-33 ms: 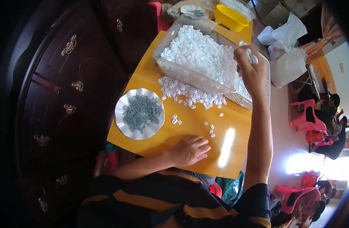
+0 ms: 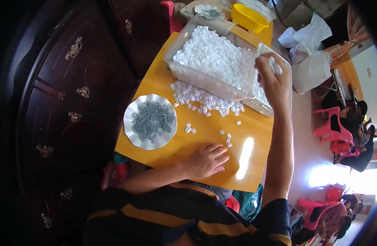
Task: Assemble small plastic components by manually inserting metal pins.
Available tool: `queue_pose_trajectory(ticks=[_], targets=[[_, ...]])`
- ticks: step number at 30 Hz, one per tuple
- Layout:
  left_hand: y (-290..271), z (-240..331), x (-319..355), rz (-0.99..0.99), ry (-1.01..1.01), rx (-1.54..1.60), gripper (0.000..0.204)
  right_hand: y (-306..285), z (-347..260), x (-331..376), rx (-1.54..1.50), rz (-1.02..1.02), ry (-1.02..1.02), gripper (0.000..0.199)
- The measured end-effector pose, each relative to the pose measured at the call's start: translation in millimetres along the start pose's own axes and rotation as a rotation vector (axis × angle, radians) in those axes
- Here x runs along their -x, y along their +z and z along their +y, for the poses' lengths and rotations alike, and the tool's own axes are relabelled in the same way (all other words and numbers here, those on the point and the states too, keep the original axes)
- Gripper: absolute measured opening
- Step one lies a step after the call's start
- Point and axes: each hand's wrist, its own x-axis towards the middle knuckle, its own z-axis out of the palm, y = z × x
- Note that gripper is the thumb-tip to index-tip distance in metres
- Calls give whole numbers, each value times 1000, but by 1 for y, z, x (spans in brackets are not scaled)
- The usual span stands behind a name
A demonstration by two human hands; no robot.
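Note:
My left hand (image 2: 205, 161) rests on the yellow table near its front edge, fingers spread, holding nothing. My right hand (image 2: 274, 82) is raised over a white perforated basket (image 2: 260, 107), its fingers closed around a few white plastic pieces (image 2: 275, 65). To the left of that hand stands a clear plastic bin (image 2: 209, 78) heaped with white plastic pieces (image 2: 215, 47). In front of the bin lies a pile of small white two-holed pieces (image 2: 205, 98). Several more lie loose in two small groups. A white scalloped plate (image 2: 131, 133) at the left holds many small grey pins (image 2: 153, 120).
A yellow basin (image 2: 248, 18) and another plate with grey pieces (image 2: 209, 11) are beyond the bin. Dark drawers (image 2: 65, 82) line the left side. White sacks (image 2: 313, 71) stand on the floor at the right, with red chairs (image 2: 332, 125) and seated people farther off.
My right hand has shifted slightly right and toward me, still gripping the white pieces. My left hand has barely moved on the table.

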Motion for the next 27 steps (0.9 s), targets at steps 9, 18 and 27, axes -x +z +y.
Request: queue_pose_trajectory(ticks=[9, 18, 27], targets=[[5, -26, -33, -386, 183, -271, 83, -32, 33, 110, -136, -10, 208, 23], [2, -61, -76, -278, -30, -257, 77, -40, 87, 173, -260, 186, 414, 14], [8, -40, -74, -198, -117, -278, 70, -1, 141, 229, 201, 335, 168, 9]])
